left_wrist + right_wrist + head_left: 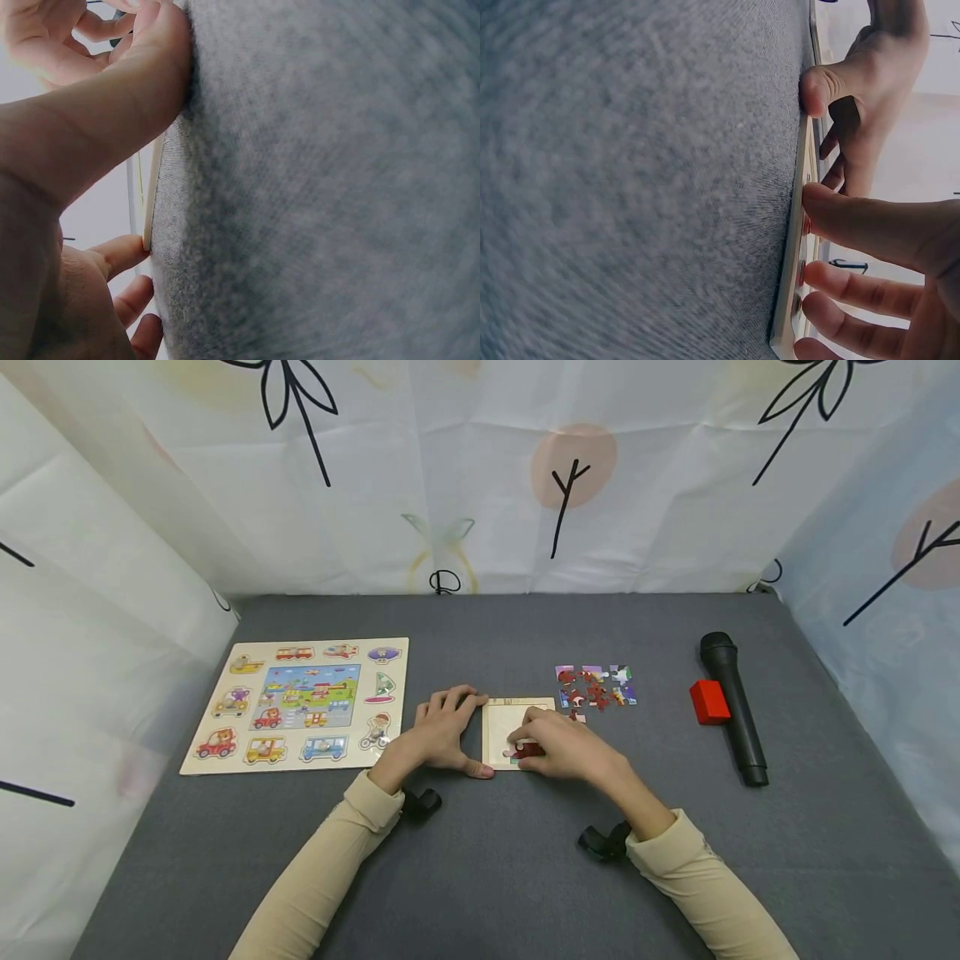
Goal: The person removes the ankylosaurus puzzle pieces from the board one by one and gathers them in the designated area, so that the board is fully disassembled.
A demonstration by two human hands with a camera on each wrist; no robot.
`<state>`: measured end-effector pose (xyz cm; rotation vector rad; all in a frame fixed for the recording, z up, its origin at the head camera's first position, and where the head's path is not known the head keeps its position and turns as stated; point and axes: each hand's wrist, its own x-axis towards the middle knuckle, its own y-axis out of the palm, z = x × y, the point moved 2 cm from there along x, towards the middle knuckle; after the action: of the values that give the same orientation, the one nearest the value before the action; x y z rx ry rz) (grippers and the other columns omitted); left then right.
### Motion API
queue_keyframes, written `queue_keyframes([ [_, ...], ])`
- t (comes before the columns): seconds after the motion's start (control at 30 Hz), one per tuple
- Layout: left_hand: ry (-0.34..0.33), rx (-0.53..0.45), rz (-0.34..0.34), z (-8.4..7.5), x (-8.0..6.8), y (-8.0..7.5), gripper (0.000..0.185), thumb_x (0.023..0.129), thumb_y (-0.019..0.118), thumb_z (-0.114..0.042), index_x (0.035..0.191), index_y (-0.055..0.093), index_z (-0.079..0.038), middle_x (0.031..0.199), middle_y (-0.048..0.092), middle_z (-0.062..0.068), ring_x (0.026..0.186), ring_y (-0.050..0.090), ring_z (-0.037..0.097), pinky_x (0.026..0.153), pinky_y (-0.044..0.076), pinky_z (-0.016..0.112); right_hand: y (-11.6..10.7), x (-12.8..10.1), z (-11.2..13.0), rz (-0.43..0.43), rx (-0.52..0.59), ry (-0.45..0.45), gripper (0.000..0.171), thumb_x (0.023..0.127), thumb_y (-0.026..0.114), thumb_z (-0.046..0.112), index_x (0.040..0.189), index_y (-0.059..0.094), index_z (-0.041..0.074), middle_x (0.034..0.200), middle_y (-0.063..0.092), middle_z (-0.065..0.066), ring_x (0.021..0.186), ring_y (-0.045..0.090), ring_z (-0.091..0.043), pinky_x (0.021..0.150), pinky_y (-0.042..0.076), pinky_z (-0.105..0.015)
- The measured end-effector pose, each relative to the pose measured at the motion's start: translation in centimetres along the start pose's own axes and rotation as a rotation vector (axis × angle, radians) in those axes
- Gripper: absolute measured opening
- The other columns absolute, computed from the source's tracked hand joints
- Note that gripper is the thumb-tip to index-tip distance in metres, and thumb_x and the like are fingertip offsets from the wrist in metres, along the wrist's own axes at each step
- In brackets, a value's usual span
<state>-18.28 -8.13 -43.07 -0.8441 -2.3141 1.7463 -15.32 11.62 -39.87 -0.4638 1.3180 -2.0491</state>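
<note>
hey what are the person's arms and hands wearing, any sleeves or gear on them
Both arms wear long cream-beige sleeves reaching the wrists. The left hand and right hand are bare, with no gloves. A small black camera mount sits under the left wrist, another under the right.

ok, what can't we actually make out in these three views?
- Head view: the puzzle piece under the right hand is mostly covered by fingers; its picture and seating in the small tray can't be told.
- Head view: the loose pieces are too small to read.
- Left wrist view: the left hand and grey mat fill the frame; the tray shows edge-on only.
- Right wrist view: the tray face is hidden, edge-on, blurred.
</note>
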Motion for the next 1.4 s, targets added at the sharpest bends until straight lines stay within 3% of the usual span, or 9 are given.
queue_keyframes([
  [0.67, 0.002, -0.003, 0.007, 0.0, -0.1, 0.0, 0.114, 0.054, 0.067, -0.077, 0.146, 0.024, -0.025, 0.148, 0.018, 0.003, 0.131, 0.018, 0.030, 0.097, 0.023, 0.050, 0.1, 0.1, 0.1, 0.009, 0.026, 0.023, 0.027, 0.077, 0.076, 0.017, 0.104, 0.070, 0.013, 0.082, 0.054, 0.000, 0.070, 0.049, -0.011, 0.060, 0.040, -0.023],
  [0.87, -0.001, -0.001, 0.005, 0.1, 0.0, 0.0, 0.114, 0.054, 0.067, -0.077, 0.145, 0.024, -0.025, 0.147, 0.018, 0.003, 0.130, 0.019, 0.030, 0.096, 0.024, 0.050, 0.1, 0.1, 0.1, -0.009, 0.012, 0.009, 0.025, 0.079, 0.074, 0.016, 0.103, 0.070, 0.012, 0.079, 0.053, 0.001, 0.066, 0.044, -0.007, 0.059, 0.038, -0.022],
  [1.23, -0.008, 0.002, 0.003, 0.1, 0.0, 0.0, 0.115, 0.052, 0.068, -0.077, 0.145, 0.025, -0.025, 0.147, 0.018, 0.003, 0.130, 0.019, 0.030, 0.096, 0.023, 0.049, -1.3, -0.9, -1.0, -0.027, 0.031, 0.067, 0.028, 0.081, 0.073, 0.018, 0.108, 0.068, 0.013, 0.092, 0.057, -0.001, 0.073, 0.051, -0.012, 0.061, 0.042, -0.024],
  [1.4, -0.005, 0.001, 0.004, 0.1, 0.1, 0.0, 0.115, 0.053, 0.068, -0.077, 0.146, 0.025, -0.025, 0.147, 0.018, 0.003, 0.130, 0.019, 0.030, 0.096, 0.023, 0.050, -2.1, -1.9, -2.1, -0.038, 0.049, 0.104, 0.027, 0.081, 0.072, 0.016, 0.108, 0.068, 0.013, 0.091, 0.056, 0.000, 0.074, 0.050, -0.013, 0.062, 0.041, -0.025],
])
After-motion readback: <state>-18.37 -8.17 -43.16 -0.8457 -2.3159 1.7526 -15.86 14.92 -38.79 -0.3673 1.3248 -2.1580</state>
